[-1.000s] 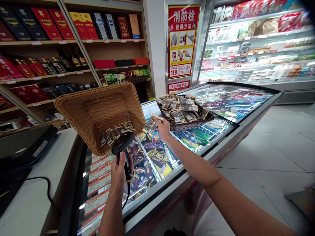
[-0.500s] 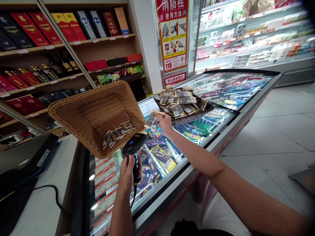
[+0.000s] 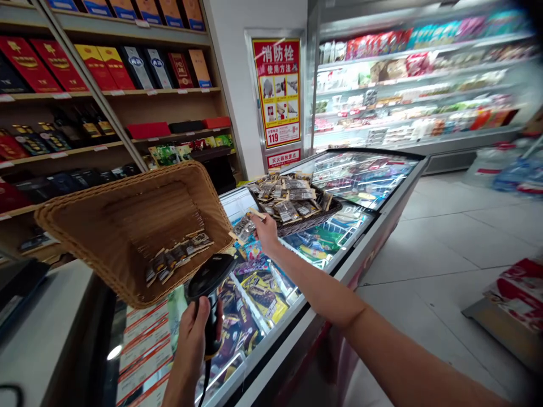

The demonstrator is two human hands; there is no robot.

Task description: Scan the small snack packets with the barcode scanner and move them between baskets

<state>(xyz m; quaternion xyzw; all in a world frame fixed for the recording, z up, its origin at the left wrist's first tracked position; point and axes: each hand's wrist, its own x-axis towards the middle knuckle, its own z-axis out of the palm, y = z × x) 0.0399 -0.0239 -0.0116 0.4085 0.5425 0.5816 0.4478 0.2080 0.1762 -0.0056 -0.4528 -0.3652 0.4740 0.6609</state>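
The left hand and the right hand were bare; the right arm was uncovered to beyond its elbow crease.

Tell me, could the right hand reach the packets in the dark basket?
Likely yes: the right hand is beside the dark basket, nothing covers the piled packets, but that hand holds a packet.

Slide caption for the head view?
Over a freezer, left hand holds a scanner, right hand a packet, near a tan basket and a dark basket of packets.
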